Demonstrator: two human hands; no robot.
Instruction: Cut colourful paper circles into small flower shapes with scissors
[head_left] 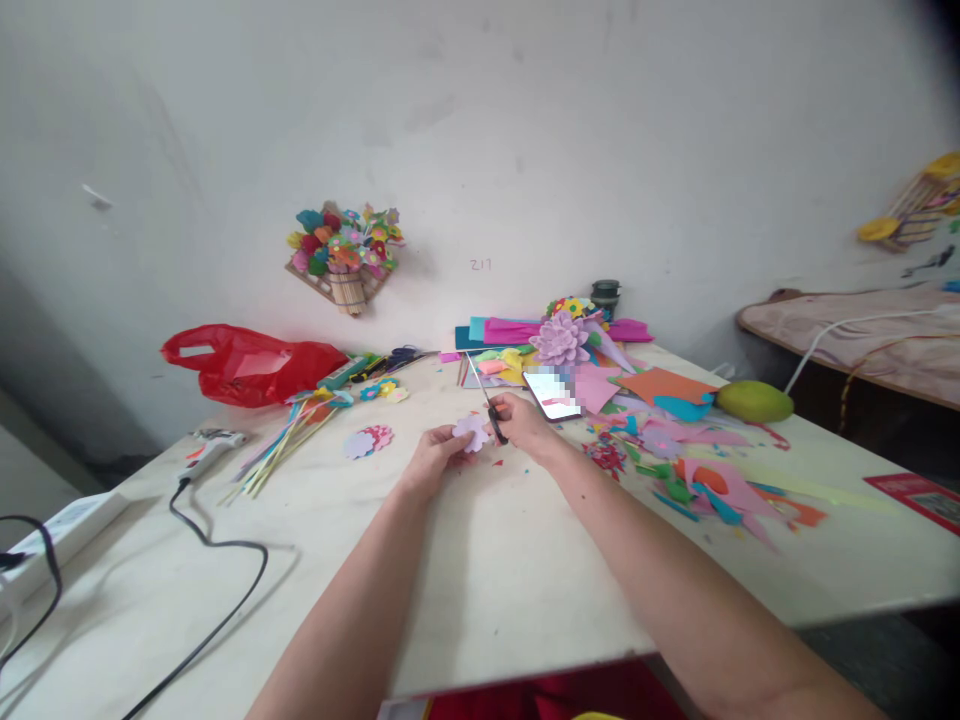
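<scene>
My left hand (433, 455) pinches a small lilac paper flower shape (472, 431) above the table. My right hand (525, 422) is closed round the black handles of a pair of scissors (487, 404), whose blades point up and away, right beside the lilac piece. Both hands meet near the middle of the pale table (480, 560). A few tiny paper scraps lie under them.
A phone (553, 394) lies just right of my right hand. Coloured paper offcuts (697, 470) cover the right side; finished paper flowers (369, 440), thin sticks (281, 450), a glue gun (214, 443) with cord, a red bag (247, 365) and a power strip (60, 525) sit left.
</scene>
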